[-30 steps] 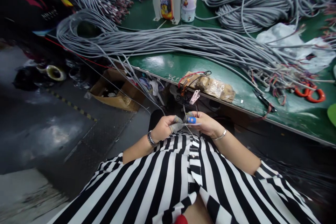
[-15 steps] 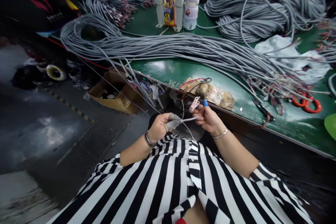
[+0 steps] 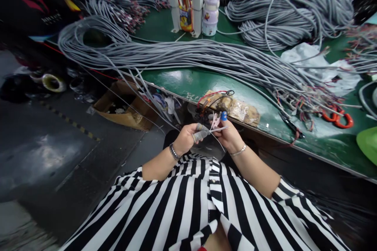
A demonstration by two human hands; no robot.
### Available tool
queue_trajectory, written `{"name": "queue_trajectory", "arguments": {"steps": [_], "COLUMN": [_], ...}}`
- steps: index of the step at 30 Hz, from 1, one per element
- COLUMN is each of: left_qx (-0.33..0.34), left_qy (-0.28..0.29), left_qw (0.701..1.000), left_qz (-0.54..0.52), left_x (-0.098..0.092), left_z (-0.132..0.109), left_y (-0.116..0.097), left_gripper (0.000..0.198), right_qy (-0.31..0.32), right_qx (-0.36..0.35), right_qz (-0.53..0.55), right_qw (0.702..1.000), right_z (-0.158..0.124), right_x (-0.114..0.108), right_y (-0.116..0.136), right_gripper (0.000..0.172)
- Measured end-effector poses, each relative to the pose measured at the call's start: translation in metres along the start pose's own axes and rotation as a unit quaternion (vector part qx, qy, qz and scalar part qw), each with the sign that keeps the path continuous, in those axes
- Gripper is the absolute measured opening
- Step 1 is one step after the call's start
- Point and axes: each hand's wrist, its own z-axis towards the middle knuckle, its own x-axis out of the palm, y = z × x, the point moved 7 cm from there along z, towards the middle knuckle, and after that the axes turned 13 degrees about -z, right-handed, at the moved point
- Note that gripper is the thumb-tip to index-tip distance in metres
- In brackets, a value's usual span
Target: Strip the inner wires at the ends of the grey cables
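Note:
My left hand (image 3: 186, 138), with grey wrapping on its thumb and finger, is closed in a pinch on a grey cable (image 3: 218, 129) near its end. The short end points right, toward my right hand (image 3: 230, 137), and thin pale strands hang from the pinch. A blue cover sits on my right thumb. Between the right fingers stands a small pale pink clip-like tool (image 3: 216, 120), its lower part hidden by the hand. The fingers are closed around it, close to the cable end; whether the tool touches the cable I cannot tell.
A long bundle of grey cables (image 3: 176, 53) lies along the green table (image 3: 171, 80). At its front edge is a taped brown block (image 3: 240, 110). Red-handled scissors (image 3: 343, 119) lie right, a bottle (image 3: 210, 13) behind. A cardboard box (image 3: 123, 115) stands on the floor.
My two hands have come closer together. The cable end has moved slightly right and up to the pink tool, and my right hand has shifted a little left and down.

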Motion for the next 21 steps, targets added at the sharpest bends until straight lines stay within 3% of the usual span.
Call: {"name": "queue_trajectory", "arguments": {"steps": [7, 13, 18, 21], "left_qx": [-0.017, -0.033, -0.034, -0.023], "left_qy": [-0.003, 0.002, -0.040, -0.042], "left_qw": [1.000, 0.999, 0.997, 0.993], "left_qz": [0.019, 0.038, 0.065, 0.105], "left_x": [0.004, -0.003, -0.022, -0.022], "left_z": [-0.001, -0.037, -0.071, -0.079], "left_y": [0.005, 0.008, 0.009, 0.005], "left_gripper": [0.033, 0.032, 0.027, 0.024], "right_qy": [0.015, 0.039, 0.102, 0.138], "right_qx": [-0.006, 0.005, 0.034, 0.005], "right_qz": [0.032, 0.045, -0.048, -0.125], "right_qw": [0.999, 0.998, 0.993, 0.982], "right_z": [-0.001, -0.011, -0.036, -0.054], "right_x": [0.005, -0.006, -0.014, -0.009], "right_y": [-0.002, -0.010, -0.026, -0.024], "right_gripper": [0.057, 0.059, 0.058, 0.051]}}
